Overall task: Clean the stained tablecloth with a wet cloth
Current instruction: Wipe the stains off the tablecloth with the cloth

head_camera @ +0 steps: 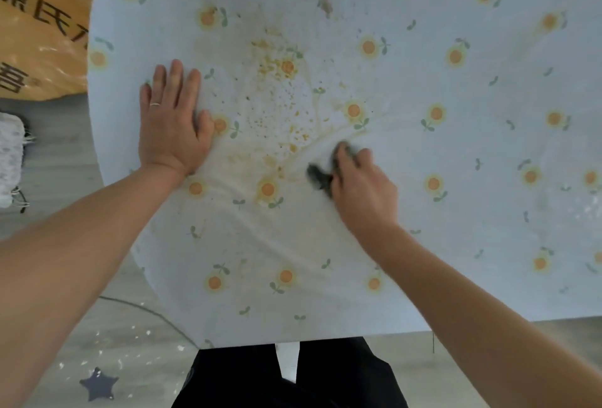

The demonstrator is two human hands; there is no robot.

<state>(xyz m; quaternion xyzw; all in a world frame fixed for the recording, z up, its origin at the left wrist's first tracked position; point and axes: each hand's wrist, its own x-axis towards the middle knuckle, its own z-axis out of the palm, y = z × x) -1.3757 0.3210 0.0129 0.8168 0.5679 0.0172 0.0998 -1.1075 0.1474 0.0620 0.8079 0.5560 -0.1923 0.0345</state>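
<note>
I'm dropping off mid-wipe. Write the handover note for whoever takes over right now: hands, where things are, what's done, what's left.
Left hand: flat, fingers straight, pressing the tablecloth down beside the stain.
Right hand: grips the dark cloth, which is on the tablecloth at the stain's near right edge.
Done: no patch looks clean yet.
Left: the yellow-brown stain with specks spreads between and beyond the hands; a brown smear lies further back.

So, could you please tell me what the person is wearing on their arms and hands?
Both forearms are bare, with no sleeves, gloves or watch in view. The left hand wears a thin silver ring on one finger; the right hand, motion-blurred, shows no jewellery.
</note>
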